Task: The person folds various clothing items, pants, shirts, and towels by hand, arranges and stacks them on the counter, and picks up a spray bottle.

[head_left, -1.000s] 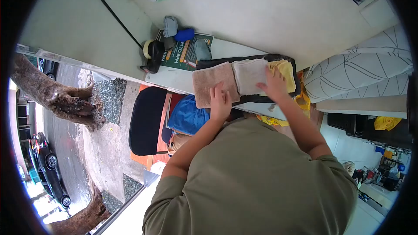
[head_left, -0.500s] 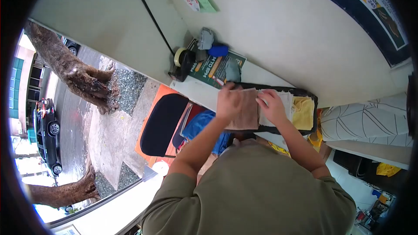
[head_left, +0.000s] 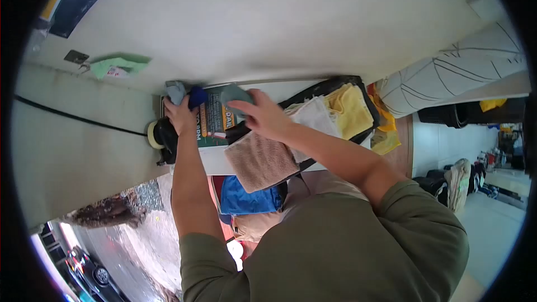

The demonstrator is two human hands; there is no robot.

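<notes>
My left hand (head_left: 180, 116) reaches over the counter with fingers apart, its fingertips at a light grey cloth bundle (head_left: 175, 92) and close beside a dark blue bundle (head_left: 197, 98). My right hand (head_left: 265, 118) has its fingers around a grey-green cloth bundle (head_left: 234, 94). Beneath that hand, a folded brown towel (head_left: 263, 162) hangs over the front edge of a black tray (head_left: 366, 100). White cloths (head_left: 316, 116) and yellow cloths (head_left: 349, 111) lie stacked in the tray.
A green printed sign (head_left: 211, 120) lies flat on the white counter (head_left: 212, 159). A tape dispenser (head_left: 162, 137) stands at its left end, by the wall. Below the counter are a blue bag (head_left: 249, 196) and a yellow plastic bag (head_left: 386, 141). A patterned roll (head_left: 453, 75) is at right.
Both hands have left the brown and white cloths in the tray and gone to the bundles by the sign. The brown towel now sits askew. The whole view has turned.
</notes>
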